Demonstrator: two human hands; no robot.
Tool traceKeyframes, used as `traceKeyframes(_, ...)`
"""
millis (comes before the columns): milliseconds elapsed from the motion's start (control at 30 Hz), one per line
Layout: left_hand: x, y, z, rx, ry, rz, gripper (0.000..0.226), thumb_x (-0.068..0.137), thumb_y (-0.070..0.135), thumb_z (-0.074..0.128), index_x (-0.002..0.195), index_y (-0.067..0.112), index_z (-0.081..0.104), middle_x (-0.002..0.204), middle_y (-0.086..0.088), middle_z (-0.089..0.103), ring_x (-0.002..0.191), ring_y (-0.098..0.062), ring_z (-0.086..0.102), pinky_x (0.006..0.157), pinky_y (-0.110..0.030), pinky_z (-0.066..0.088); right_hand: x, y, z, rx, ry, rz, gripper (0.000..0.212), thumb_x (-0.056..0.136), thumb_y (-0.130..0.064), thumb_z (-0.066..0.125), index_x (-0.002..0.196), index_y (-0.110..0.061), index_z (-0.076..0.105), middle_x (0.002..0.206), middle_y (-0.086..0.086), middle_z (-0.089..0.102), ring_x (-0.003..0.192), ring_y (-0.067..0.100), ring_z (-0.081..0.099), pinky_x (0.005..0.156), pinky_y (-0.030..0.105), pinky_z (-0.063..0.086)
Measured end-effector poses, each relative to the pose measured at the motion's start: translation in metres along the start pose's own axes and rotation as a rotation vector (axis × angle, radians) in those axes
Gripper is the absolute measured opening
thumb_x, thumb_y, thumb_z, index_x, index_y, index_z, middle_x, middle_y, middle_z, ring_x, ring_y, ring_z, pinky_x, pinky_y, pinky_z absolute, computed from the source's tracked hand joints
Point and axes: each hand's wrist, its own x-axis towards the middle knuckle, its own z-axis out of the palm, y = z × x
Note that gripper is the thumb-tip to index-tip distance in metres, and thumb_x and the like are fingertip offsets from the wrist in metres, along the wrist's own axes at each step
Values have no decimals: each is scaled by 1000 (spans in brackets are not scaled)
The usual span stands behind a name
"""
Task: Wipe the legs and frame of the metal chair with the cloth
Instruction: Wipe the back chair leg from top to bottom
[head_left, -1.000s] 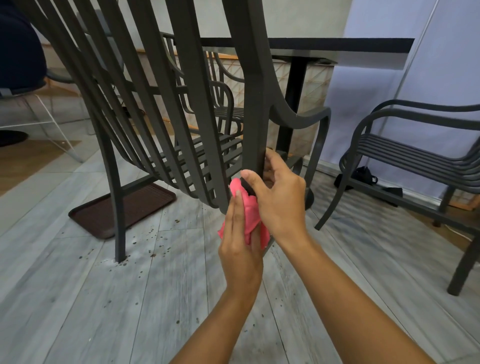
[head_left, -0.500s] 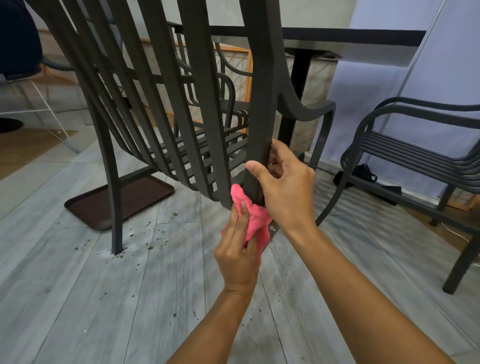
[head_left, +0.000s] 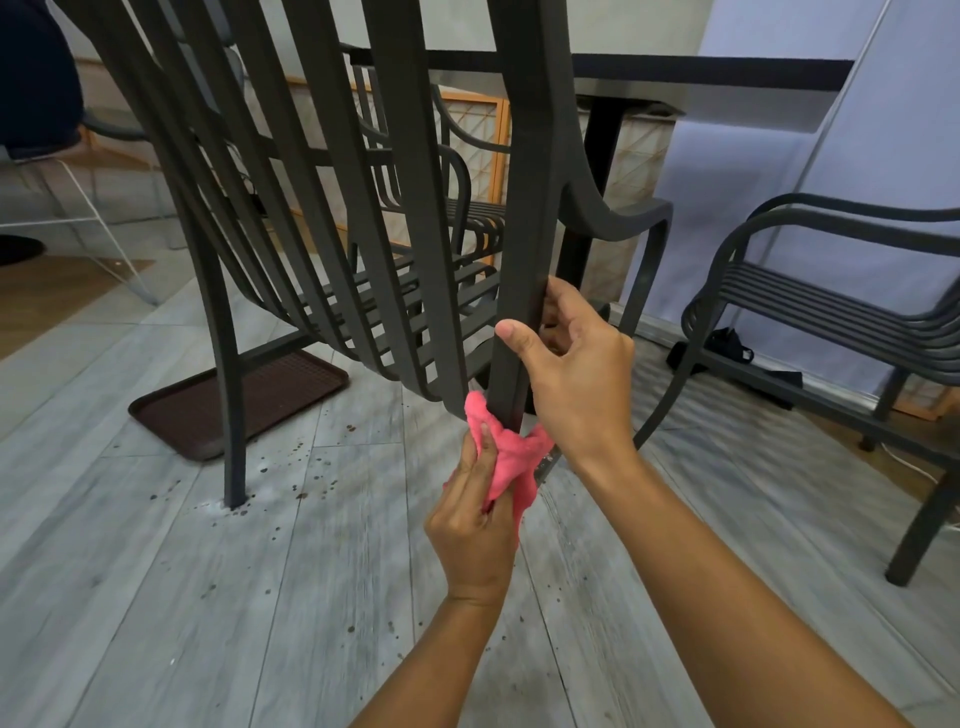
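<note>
My right hand (head_left: 576, 379) has slid higher up the chair (head_left: 519, 260) leg, gripping it; my left hand (head_left: 475, 525) pinches the pink cloth (head_left: 511, 447) wrapped lower down, so wiping continues downward.

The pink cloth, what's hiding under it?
The pink cloth wraps the chair's back post, gripped by the left hand. The post's covered stretch can't be seen; grey floor lies below.

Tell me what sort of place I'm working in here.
Probably a dining or patio-style seating area. A dark table stands behind the metal chair being wiped, a matching armchair sits to the right, and the plank floor shows scattered specks.
</note>
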Motion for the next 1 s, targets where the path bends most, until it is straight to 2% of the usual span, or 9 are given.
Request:
traceKeyframes(167, -3, 4, -1, -83, 48, -64, 41, 83, 17, 56, 124, 18, 50, 106, -15, 70, 67, -12, 68, 57, -23, 55, 0, 0, -1, 2, -5, 2, 40, 83, -14, 68, 122, -13, 58, 86, -26, 56, 77, -21, 56, 66, -2, 42)
traceKeyframes(367, -6, 10, -4, -150, 87, -143, 43, 78, 22, 66, 119, 11, 57, 112, -14, 67, 94, -12, 68, 78, -20, 56, 1, 0, 0, 5, -6, 12, 41, 83, -16, 68, 122, -13, 57, 89, -22, 59, 80, -17, 58, 69, 1, 45)
traceKeyframes(433, -11, 7, -6, -157, 72, -179, 44, 78, 27, 69, 118, 10, 58, 114, -11, 67, 99, -14, 66, 82, -20, 55, 1, 0, 0, 4, -6, 17, 41, 83, -16, 69, 122, -13, 58, 88, -21, 60, 81, -15, 59, 69, 2, 45)
traceKeyframes(500, -16, 4, -11, -197, 65, -266, 36, 81, 14, 69, 117, 13, 62, 114, 1, 67, 102, -12, 65, 85, -19, 53, 1, 0, 0, -5, -8, 21, 41, 83, -17, 69, 122, -14, 57, 88, -19, 61, 82, -12, 60, 71, 4, 47)
traceKeyframes(567, -18, 5, -16, -253, 59, -382, 34, 80, -6, 63, 111, 8, 66, 102, 12, 71, 93, -6, 68, 80, -16, 53, 2, 0, 0, -9, -10, 23, 41, 83, -17, 69, 122, -14, 57, 90, -16, 63, 83, -9, 61, 72, 7, 49)
traceKeyframes(667, -9, 12, -25, -345, 62, -509, 38, 82, -10, 57, 110, 15, 63, 82, 10, 71, 73, 5, 66, 68, -10, 52, 2, 0, -1, -5, -10, 25, 38, 83, -16, 69, 119, -14, 59, 89, -14, 64, 83, -4, 63, 73, 9, 51)
traceKeyframes(767, 5, 7, -31, -394, -56, -550, 30, 88, 1, 54, 115, 11, 63, 87, 9, 71, 77, 2, 67, 73, -16, 55, 3, 0, -1, -24, -13, 14, 36, 83, -16, 69, 117, -16, 60, 85, -19, 62, 82, -3, 63, 71, 7, 49)
traceKeyframes(900, 17, 4, -32, -415, -220, -522, 35, 89, -1, 52, 108, 26, 61, 84, 15, 70, 80, 6, 66, 68, -8, 49, 2, 0, 0, -39, -6, 6, 37, 83, -17, 69, 118, -16, 59, 83, -24, 59, 79, -9, 61, 71, 4, 47)
traceKeyframes(1000, 18, 2, -33, -429, -253, -504, 34, 86, -4, 54, 101, 26, 62, 77, 19, 72, 78, 5, 66, 67, -8, 49, 3, 0, 0, -45, 8, -3, 36, 83, -18, 69, 117, -15, 59, 83, -24, 59, 80, -6, 62, 72, 5, 48)
